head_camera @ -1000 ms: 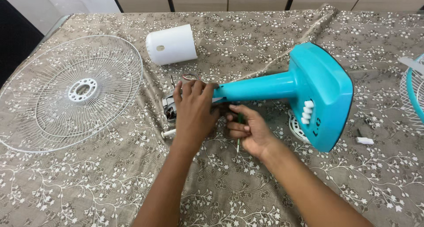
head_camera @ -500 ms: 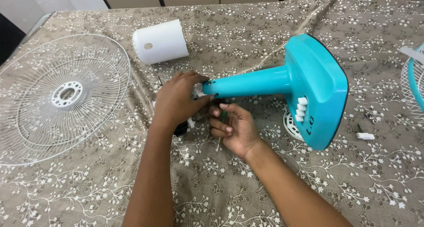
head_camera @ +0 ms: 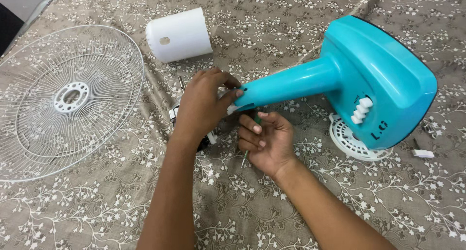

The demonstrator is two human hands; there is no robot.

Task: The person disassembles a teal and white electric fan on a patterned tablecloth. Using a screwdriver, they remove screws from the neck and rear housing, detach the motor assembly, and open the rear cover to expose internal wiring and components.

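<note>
Two bare hands meet in the middle of a table spread with a brown flowered cloth [head_camera: 97, 211]. Far over at nine o'clock a white wire fan guard [head_camera: 63, 97] lies flat. At eleven o'clock a white plastic motor cover [head_camera: 179, 34] rests on its side, well apart from the guard. The left hand [head_camera: 201, 106] is curled over the narrow end of the turquoise fan stand [head_camera: 340, 80], fingers wrapped around the tip and the small metal and white parts just under it; those parts are mostly hidden by the hand. Just below it, toward six o'clock, the right hand [head_camera: 267, 143] is closed around a thin green-handled screwdriver [head_camera: 250, 145], its metal tip poking out below the fist. The stand's neck runs up toward two o'clock, where its broad base tilts off the cloth, white buttons facing me. Under the base, at three o'clock, sits a round white slotted disc [head_camera: 347, 143], and a small white piece [head_camera: 423, 153] lies beside it.
</note>
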